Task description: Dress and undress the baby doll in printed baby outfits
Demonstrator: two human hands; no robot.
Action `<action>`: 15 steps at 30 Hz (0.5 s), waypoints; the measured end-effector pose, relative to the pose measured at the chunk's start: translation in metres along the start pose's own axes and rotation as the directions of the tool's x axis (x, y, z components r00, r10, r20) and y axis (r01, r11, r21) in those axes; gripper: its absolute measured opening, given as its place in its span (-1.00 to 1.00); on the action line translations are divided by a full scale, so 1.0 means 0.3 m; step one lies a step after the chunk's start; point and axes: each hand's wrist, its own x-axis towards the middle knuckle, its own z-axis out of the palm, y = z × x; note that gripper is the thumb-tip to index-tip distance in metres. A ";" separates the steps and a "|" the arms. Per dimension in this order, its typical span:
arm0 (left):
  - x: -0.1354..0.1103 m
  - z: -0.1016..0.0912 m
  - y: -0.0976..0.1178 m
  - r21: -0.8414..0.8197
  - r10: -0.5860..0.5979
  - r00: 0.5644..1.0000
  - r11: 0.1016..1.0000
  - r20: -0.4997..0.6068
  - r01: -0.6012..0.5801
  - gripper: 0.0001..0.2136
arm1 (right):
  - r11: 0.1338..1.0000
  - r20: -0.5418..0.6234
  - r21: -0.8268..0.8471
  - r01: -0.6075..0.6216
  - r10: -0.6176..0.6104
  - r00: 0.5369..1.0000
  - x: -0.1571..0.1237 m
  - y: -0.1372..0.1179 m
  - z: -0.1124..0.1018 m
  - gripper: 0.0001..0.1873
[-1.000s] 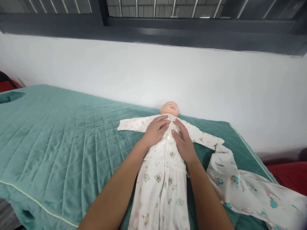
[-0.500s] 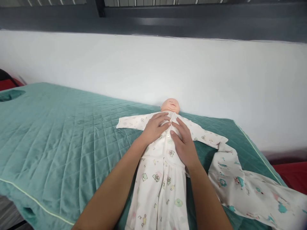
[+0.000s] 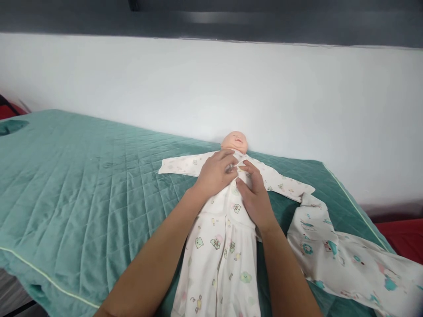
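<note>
Two hands (image 3: 214, 176) (image 3: 256, 198), both apparently pinching one white top (image 3: 235, 208), one doll (image 3: 235, 141) wearing it

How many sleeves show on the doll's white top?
2: one sleeve stretches out beyond the left hand; the other sleeve slants out beyond the right hand, toward the patterned cloth.

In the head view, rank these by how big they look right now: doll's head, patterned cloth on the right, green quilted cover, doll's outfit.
1. green quilted cover
2. doll's outfit
3. patterned cloth
4. doll's head

Second and third are as visible only; the frame crops both.
</note>
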 end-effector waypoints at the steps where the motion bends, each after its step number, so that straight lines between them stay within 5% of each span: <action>1: -0.001 -0.001 0.004 0.018 0.011 1.000 1.000 0.005 -0.011 -0.88 | 1.000 0.001 0.011 -0.009 0.009 1.000 -0.001 -0.002 0.000 -0.65; 10: -0.040 -0.038 0.012 -0.197 -0.021 0.998 0.980 0.066 0.034 -0.82 | 0.949 -0.067 0.282 -0.140 0.166 0.984 0.000 -0.014 -0.003 -0.85; 15: -0.095 -0.053 -0.005 -0.299 -0.013 0.994 0.953 0.105 0.044 -0.79 | 0.985 -0.021 0.157 -0.073 0.077 0.997 -0.004 -0.028 -0.023 -0.88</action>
